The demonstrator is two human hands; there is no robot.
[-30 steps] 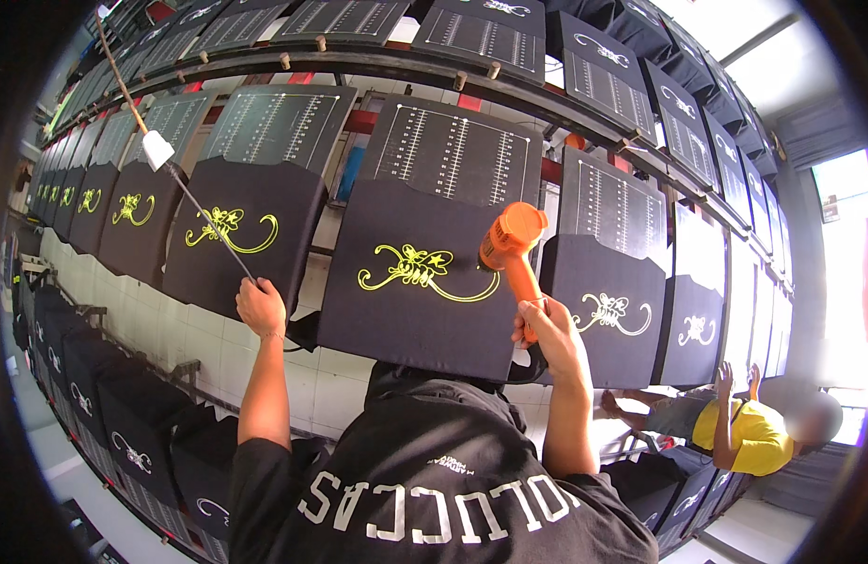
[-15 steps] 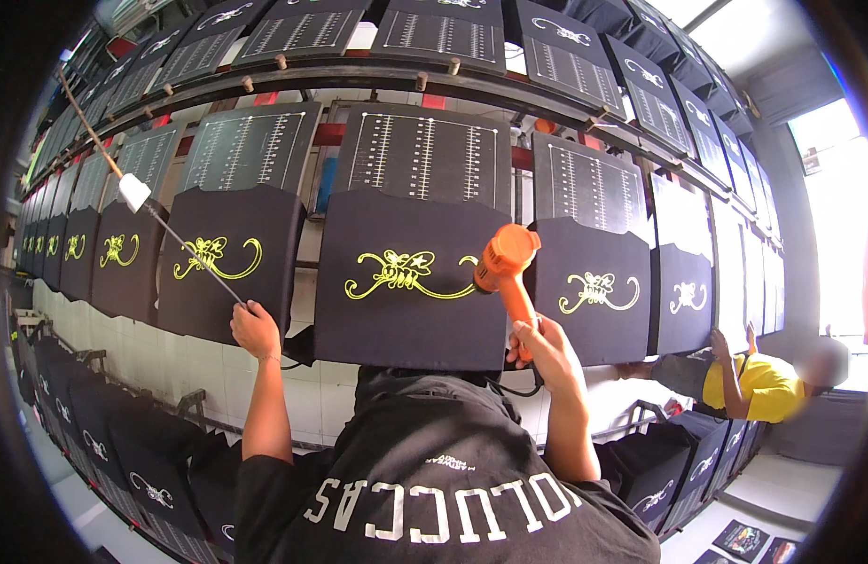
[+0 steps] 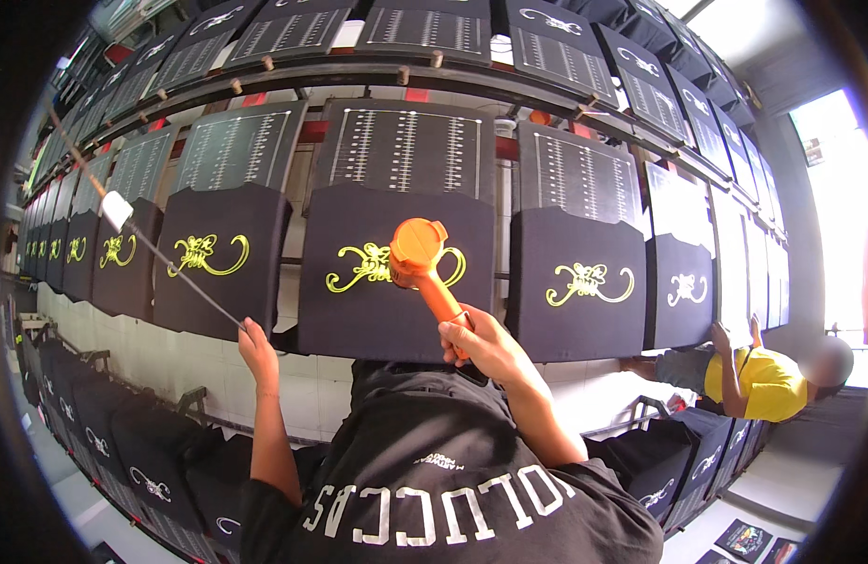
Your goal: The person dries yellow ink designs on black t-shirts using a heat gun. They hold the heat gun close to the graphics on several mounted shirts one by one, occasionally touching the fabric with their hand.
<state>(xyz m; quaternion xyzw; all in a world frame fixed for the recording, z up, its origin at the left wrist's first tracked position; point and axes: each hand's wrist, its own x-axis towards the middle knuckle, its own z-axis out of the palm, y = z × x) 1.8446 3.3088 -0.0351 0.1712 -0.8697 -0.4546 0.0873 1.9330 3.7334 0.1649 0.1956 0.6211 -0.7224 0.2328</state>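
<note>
My right hand (image 3: 485,346) is wrapped round the handle of an orange hot-air blower (image 3: 420,246). Its round head hovers over the middle black garment piece (image 3: 387,324), covering part of the yellow-green scroll design (image 3: 347,273) printed there. Off to the left, my left hand (image 3: 258,355) pinches a thin dark cord (image 3: 191,285). This cord slants up and left, past the neighbouring garment, to a white connector block (image 3: 117,211), then goes on as a brownish line. Whether it links to the blower is not visible.
Flat boards (image 3: 406,150) with white ruler marks carry black garments in long rows. Beyond runs a dark rail (image 3: 340,77) with pegs. At right, a person in a yellow top (image 3: 765,383) works at another board. Behind me stands another row of printed garments (image 3: 152,461).
My right hand has carried the blower left, from the right end of the yellow-green design to its middle. My view has shifted slightly; my left hand still grips the cord.
</note>
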